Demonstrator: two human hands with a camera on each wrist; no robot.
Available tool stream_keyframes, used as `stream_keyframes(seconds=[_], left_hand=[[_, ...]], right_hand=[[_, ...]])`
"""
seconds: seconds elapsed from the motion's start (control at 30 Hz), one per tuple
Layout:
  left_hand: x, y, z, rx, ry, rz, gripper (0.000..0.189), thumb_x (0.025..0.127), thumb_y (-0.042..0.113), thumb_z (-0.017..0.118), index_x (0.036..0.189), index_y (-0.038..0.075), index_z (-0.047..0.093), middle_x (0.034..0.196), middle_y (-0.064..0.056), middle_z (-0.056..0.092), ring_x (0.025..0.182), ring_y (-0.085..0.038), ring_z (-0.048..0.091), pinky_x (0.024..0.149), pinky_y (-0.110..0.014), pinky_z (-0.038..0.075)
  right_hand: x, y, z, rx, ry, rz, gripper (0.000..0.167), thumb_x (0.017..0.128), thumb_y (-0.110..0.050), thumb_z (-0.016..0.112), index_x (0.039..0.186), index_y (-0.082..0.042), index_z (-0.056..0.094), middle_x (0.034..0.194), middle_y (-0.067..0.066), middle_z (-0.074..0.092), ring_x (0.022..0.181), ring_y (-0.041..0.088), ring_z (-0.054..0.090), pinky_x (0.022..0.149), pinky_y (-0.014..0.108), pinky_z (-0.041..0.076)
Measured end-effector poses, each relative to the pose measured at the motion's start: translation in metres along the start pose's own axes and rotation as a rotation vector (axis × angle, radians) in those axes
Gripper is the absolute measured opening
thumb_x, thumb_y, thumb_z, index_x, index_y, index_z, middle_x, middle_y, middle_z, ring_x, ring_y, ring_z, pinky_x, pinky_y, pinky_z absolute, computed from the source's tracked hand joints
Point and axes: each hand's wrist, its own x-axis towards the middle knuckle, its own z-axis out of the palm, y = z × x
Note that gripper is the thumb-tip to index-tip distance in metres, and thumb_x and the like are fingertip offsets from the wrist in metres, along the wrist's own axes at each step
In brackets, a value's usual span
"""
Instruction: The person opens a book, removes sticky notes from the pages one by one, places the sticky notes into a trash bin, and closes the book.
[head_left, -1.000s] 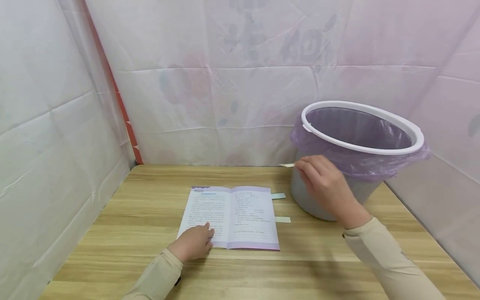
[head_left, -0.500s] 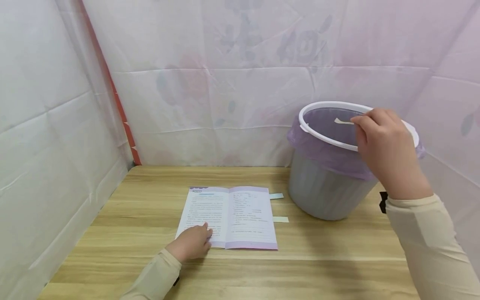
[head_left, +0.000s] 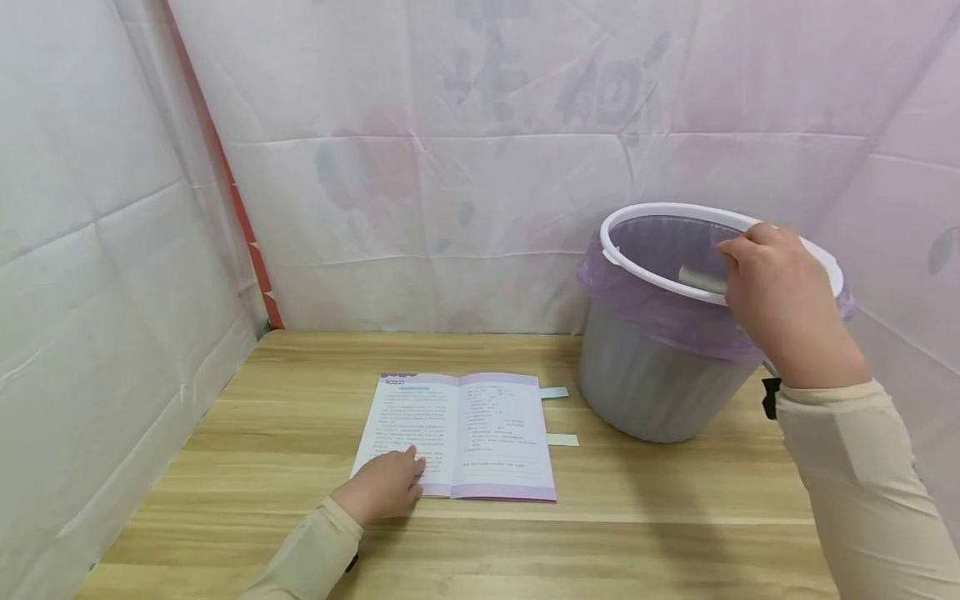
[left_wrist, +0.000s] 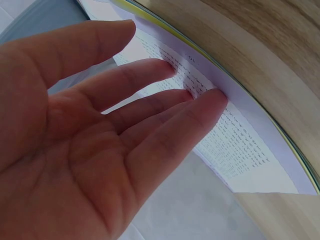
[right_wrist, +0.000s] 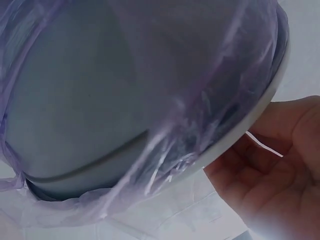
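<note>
My left hand (head_left: 384, 483) rests with extended fingers on the left page of an open booklet (head_left: 502, 433); the left wrist view shows these fingers (left_wrist: 165, 135) over the printed text. A blue sticky tab (head_left: 554, 392) and a pale green one (head_left: 562, 439) stick out from the booklet's right edge. Over the trash bin (head_left: 645, 392) hovers my right hand (head_left: 780, 292), fingers loosely curled. A pale paper strip (head_left: 701, 279), blurred, shows below its fingertips, within the bin's opening. In the right wrist view the strip (right_wrist: 265, 145) appears edge-on before the palm.
A purple plastic liner (head_left: 667, 325) hangs over the bin's side beneath a white rim ring (head_left: 660, 279). The wooden table (head_left: 487, 550) is bounded by pale cloth walls (head_left: 517, 208) at the back and sides.
My right hand has carried the paper strip from the bin's near side to above its opening. The strip has since dropped below the fingertips. My left hand has stayed on the booklet.
</note>
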Motion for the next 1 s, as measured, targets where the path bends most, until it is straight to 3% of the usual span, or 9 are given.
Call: stream_keyframes(seconds=[0.13,0.27,0.4,0.5,0.6,0.77,0.9,1.0], left_hand=[[0.000,0.000,0.000,0.005,0.002,-0.009,0.036,0.087,0.009,0.066,0.117,-0.010,0.063,0.125,-0.031,0.056,0.114,-0.043,0.057,0.099,-0.051,0.045],[-0.001,-0.001,0.000,0.006,0.003,-0.009,0.036,0.087,0.009,0.066,0.117,-0.010,0.063,0.126,-0.031,0.056,0.114,-0.043,0.057,0.099,-0.051,0.045],[-0.001,0.000,0.000,0.008,0.007,-0.001,0.035,0.088,0.009,0.065,0.117,-0.010,0.063,0.126,-0.031,0.056,0.114,-0.043,0.056,0.099,-0.051,0.045],[-0.002,0.000,0.001,0.007,0.014,0.010,0.035,0.087,0.009,0.065,0.117,-0.010,0.063,0.125,-0.032,0.056,0.114,-0.044,0.056,0.099,-0.052,0.045],[-0.002,0.000,0.002,0.004,0.014,0.017,0.036,0.087,0.008,0.065,0.117,-0.010,0.063,0.125,-0.033,0.055,0.115,-0.045,0.056,0.100,-0.052,0.044],[-0.002,0.000,0.003,0.015,0.005,0.017,0.036,0.087,0.010,0.065,0.118,-0.009,0.063,0.127,-0.032,0.055,0.116,-0.044,0.055,0.100,-0.051,0.044],[-0.002,-0.001,0.003,0.017,0.012,0.014,0.036,0.087,0.010,0.065,0.118,-0.009,0.063,0.127,-0.032,0.055,0.116,-0.044,0.055,0.100,-0.051,0.044],[-0.003,-0.001,0.002,0.006,0.018,0.015,0.036,0.087,0.009,0.065,0.118,-0.010,0.063,0.126,-0.032,0.055,0.115,-0.044,0.055,0.099,-0.052,0.045]], right_hand=[[-0.002,-0.009,0.001,0.025,0.089,-0.049,0.021,0.083,0.018,0.049,0.095,0.014,0.066,0.084,0.029,0.057,0.079,0.049,0.050,0.068,0.057,0.045],[-0.010,-0.035,0.004,0.107,0.170,-0.179,0.024,0.083,0.021,0.052,0.100,0.011,0.065,0.087,0.026,0.058,0.082,0.045,0.052,0.072,0.052,0.046],[-0.030,-0.063,0.025,0.251,0.118,-0.294,0.039,0.073,0.027,0.054,0.106,0.008,0.064,0.092,0.020,0.060,0.085,0.035,0.054,0.075,0.040,0.047],[-0.048,-0.075,0.059,0.333,0.055,-0.316,0.037,0.073,0.025,0.058,0.103,0.006,0.066,0.092,0.014,0.064,0.086,0.028,0.057,0.073,0.035,0.049],[-0.065,-0.077,0.099,0.383,-0.053,-0.273,0.023,0.078,0.018,0.065,0.097,0.005,0.067,0.092,0.014,0.067,0.087,0.029,0.062,0.076,0.038,0.053],[-0.087,-0.073,0.152,0.408,-0.308,-0.100,0.014,0.086,0.010,0.061,0.099,0.008,0.066,0.093,0.018,0.067,0.087,0.032,0.065,0.073,0.043,0.056],[-0.096,-0.068,0.178,0.459,-0.484,0.054,0.018,0.092,0.006,0.055,0.106,0.011,0.064,0.097,0.020,0.067,0.076,0.023,0.062,0.066,0.035,0.055],[-0.097,-0.065,0.192,0.518,-0.592,0.154,0.021,0.095,0.004,0.049,0.110,0.011,0.063,0.096,0.020,0.067,0.062,0.015,0.049,0.058,0.030,0.047]])
